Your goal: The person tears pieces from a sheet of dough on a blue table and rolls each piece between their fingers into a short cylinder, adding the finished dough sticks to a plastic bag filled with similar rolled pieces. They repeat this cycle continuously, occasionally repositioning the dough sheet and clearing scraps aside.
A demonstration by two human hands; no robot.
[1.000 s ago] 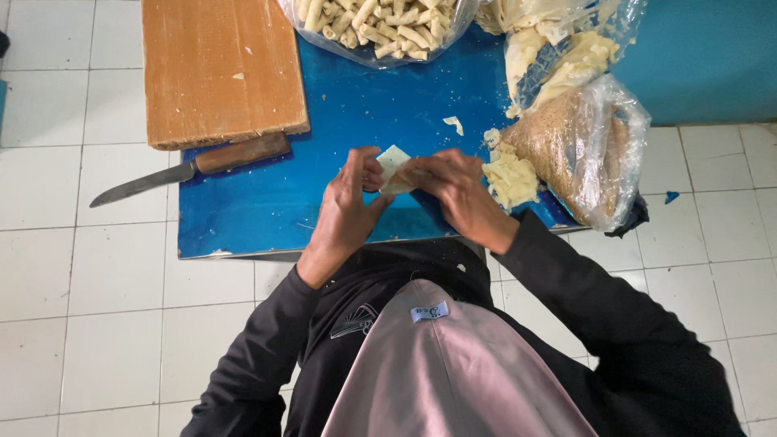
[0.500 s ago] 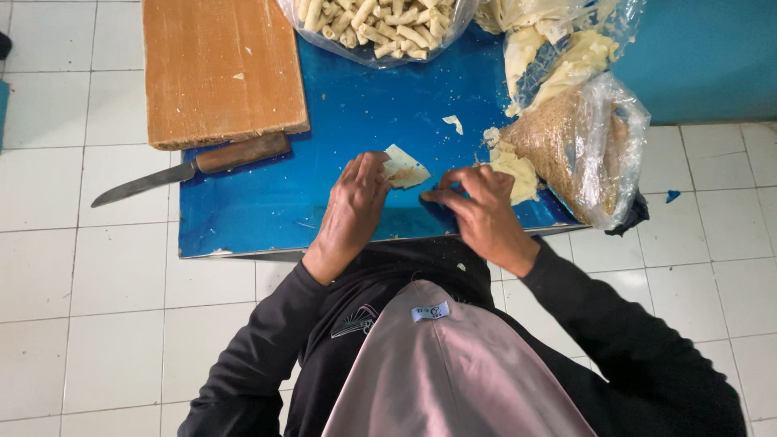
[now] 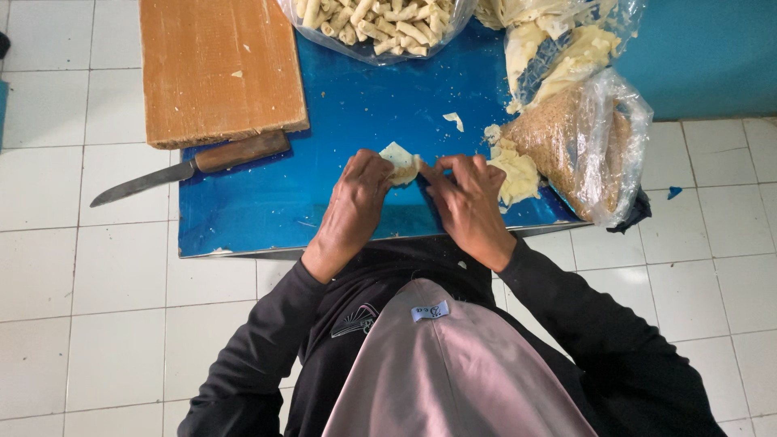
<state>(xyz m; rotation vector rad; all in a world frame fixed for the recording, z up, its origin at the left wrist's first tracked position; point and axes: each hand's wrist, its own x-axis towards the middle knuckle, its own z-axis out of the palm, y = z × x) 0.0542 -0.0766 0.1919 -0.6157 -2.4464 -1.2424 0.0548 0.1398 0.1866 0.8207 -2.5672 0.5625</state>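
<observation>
Both hands meet over the near part of a blue board (image 3: 356, 121), close to its front edge. The left hand (image 3: 353, 209) and right hand (image 3: 467, 202) pinch a pale wrapper (image 3: 401, 159) between their fingertips, just above the board. Open blue surface lies left of the hands, up to a knife (image 3: 190, 167) whose blade overhangs the white tile floor (image 3: 89, 275). A wooden block (image 3: 218, 69) sits behind the knife. Right of the hands lie a dough pile (image 3: 511, 167) and a clear bag of brown crumbs (image 3: 583, 146); a bag of pale rolls (image 3: 372, 24) stands at the far edge.
</observation>
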